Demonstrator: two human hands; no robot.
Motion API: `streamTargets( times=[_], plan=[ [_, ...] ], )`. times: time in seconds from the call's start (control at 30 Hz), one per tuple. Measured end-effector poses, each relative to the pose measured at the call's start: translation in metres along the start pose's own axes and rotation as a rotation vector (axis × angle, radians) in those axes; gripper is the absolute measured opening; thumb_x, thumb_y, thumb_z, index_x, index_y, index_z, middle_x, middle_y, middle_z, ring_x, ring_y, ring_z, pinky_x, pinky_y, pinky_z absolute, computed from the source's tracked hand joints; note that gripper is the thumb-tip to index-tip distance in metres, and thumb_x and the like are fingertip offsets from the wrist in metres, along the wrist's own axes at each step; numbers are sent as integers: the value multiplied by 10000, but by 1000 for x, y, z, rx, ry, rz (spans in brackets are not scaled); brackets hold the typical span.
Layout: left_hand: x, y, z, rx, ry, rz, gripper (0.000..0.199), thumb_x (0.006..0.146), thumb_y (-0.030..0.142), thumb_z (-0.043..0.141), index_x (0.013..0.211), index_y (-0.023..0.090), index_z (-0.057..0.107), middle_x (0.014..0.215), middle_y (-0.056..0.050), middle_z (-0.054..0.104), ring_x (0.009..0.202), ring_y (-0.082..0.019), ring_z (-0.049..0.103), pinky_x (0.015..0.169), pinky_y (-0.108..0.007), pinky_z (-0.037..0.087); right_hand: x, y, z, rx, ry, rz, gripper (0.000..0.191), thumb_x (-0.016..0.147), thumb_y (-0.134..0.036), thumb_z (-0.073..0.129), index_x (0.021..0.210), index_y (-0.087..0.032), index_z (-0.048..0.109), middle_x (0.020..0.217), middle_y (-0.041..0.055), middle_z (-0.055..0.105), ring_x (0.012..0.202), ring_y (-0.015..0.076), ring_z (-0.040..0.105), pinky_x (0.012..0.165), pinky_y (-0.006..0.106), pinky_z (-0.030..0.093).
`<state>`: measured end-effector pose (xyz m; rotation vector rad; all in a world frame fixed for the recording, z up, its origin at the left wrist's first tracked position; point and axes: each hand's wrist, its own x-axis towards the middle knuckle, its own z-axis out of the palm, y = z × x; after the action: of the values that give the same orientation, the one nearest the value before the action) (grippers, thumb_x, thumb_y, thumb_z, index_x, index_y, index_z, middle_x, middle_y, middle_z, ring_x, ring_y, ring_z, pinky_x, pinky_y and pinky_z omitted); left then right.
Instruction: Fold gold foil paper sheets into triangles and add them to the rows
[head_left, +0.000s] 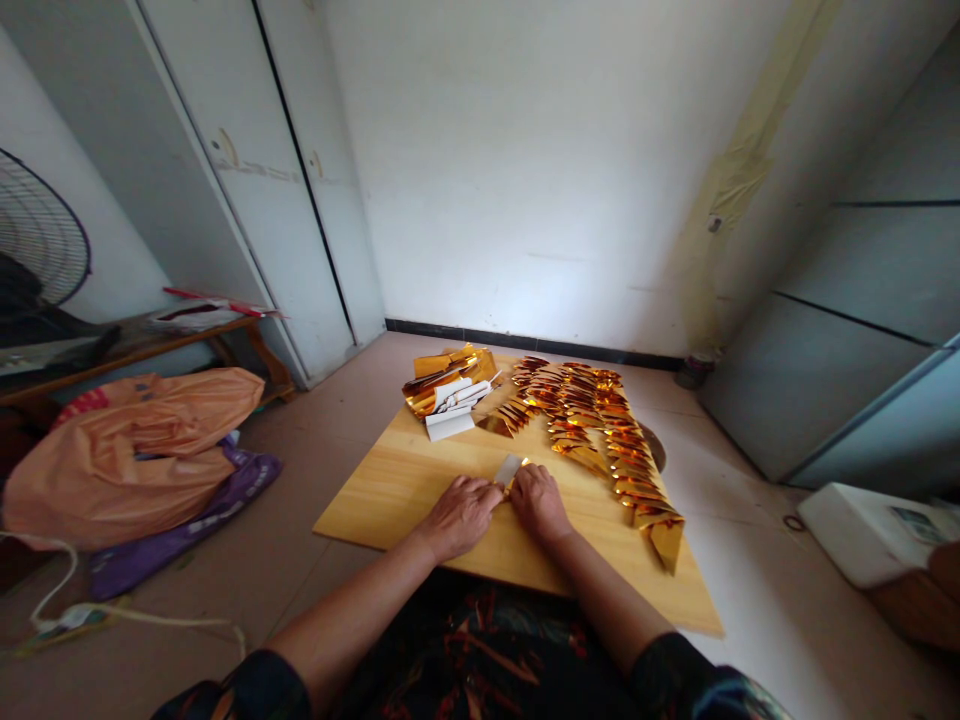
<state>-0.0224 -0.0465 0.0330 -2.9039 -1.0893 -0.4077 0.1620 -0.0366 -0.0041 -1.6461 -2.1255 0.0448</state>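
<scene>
Low over the wooden board [420, 500], both hands meet at a small sheet of foil paper [508, 468] with a whitish face and a bit of gold showing. My left hand [463, 512] has its fingers closed at the sheet's left side. On the right side, my right hand [538, 502] pinches it with bent fingers. Beyond them lies a pile of gold and white foil sheets [450, 395]. Rows of folded gold foil pieces [577, 400] stretch across the board's far right and down its right side.
Left of the board, an orange bag [142, 450] and a purple bag [195, 515] lie by a wooden bench [259, 350]. A fan [45, 225] stands behind. Grey cabinets [277, 180] rise at left, a grey fridge-like unit [847, 330] at right, near a white box [870, 530].
</scene>
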Motion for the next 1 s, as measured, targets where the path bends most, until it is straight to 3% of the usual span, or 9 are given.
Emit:
streamTargets(
  times=[0.27,0.53,0.63,0.77,1.0],
  plan=[
    [0,-3,9,20,37,45,288,921,171,465,1166,253,591,1226,-17,643,1104,-169,565,891,-338,404,0,0,-1,37,16,8,111,848,-153,522,758,-184,578,864,63,605,833,192,483,729,281,345],
    [0,2,4,16,54,25,254,898,195,513,1120,260,617,1193,-14,658,1061,-166,577,872,-347,385,4,17,3,336,40,-53,195,685,-19,475,730,-187,562,777,29,588,786,169,506,744,265,384],
    [2,3,6,15,77,14,194,879,223,550,1047,257,641,1148,-4,672,1026,-169,580,856,-353,378,5,21,4,392,28,-40,236,634,2,458,729,-185,566,776,24,598,792,165,519,751,264,393],
    [9,5,14,21,130,-20,99,874,263,575,891,225,665,1005,-6,702,926,-169,589,828,-360,367,6,19,4,367,23,-2,148,651,-60,529,722,-186,562,753,15,586,760,167,512,719,267,393],
    [22,10,17,77,154,-73,134,862,205,577,745,187,640,773,-17,669,824,-174,574,776,-356,350,12,22,-8,311,-35,-68,214,658,11,478,695,-175,579,749,21,599,751,149,526,716,246,390]
  ],
)
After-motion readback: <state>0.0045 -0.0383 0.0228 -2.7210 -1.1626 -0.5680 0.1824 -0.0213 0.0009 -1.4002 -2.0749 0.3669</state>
